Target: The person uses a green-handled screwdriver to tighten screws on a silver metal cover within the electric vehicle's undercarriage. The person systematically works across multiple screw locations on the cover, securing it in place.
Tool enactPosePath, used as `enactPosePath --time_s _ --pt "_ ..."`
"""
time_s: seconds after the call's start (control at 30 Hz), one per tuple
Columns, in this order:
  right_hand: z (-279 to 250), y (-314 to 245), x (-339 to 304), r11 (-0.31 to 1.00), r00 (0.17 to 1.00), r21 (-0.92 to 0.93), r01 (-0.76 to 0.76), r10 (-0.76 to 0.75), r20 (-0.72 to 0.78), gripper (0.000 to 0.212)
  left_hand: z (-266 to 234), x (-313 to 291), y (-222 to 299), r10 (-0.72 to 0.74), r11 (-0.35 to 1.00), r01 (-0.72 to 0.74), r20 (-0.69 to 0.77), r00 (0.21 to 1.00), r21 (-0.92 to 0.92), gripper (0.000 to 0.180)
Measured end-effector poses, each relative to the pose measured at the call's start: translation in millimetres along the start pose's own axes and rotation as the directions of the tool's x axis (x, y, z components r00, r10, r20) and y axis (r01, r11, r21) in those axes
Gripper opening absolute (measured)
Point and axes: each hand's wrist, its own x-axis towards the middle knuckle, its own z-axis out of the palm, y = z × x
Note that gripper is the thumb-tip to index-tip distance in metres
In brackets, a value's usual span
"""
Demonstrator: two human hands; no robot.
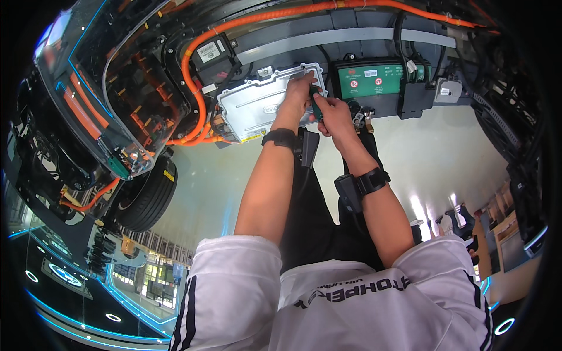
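Observation:
A silver metal box (252, 108) with a ribbed lid and a flanged rim lies ahead of me. My left hand (299, 96) rests on its right part, fingers stretched toward the rim. Just right of it, my right hand (335, 116) is closed around a tool with a dark green handle (317, 109). The tool points up toward the box's right edge, close to my left fingers. Its tip is hidden there, so its exact kind is unclear. Straps with black modules circle both my wrists.
Thick orange cable (193, 76) curves round the box's left side and across the top. Right of the box sits a green labelled panel (372, 79). A black module (212, 55) adjoins the upper left. Below left stands a tyre (149, 196), near a clear-walled housing (132, 146).

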Motion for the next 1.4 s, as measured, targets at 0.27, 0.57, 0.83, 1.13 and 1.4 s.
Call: enactPosePath --time_s 0.27,0.57,0.83,1.13,1.4 --pt "14 -14 -22 0.559 0.713 -0.676 0.48 -0.698 -0.071 0.038 -11 4 -7 0.033 0.889 0.032 0.133 0.991 -0.457 0.027" --pt "7 -6 -19 0.334 0.501 -0.679 0.654 -0.864 0.058 0.035 -1 -28 -4 0.041 0.849 0.037 0.135 0.99 -0.526 0.03" --pt "9 -12 -30 0.538 0.654 -0.594 0.598 -0.756 -0.025 0.035 -5 -31 -5 0.077 0.873 0.014 0.166 0.983 -0.488 0.03" --pt "8 -13 -27 0.492 0.627 -0.607 0.625 -0.779 0.014 0.041 -1 -33 1 0.07 0.873 0.041 0.208 0.976 -0.486 0.028" --pt "12 -17 -33 0.522 0.6 -0.579 0.626 -0.797 -0.07 0.031 2 -39 -4 -0.01 0.8 0.161 0.255 0.967 -0.579 0.03"
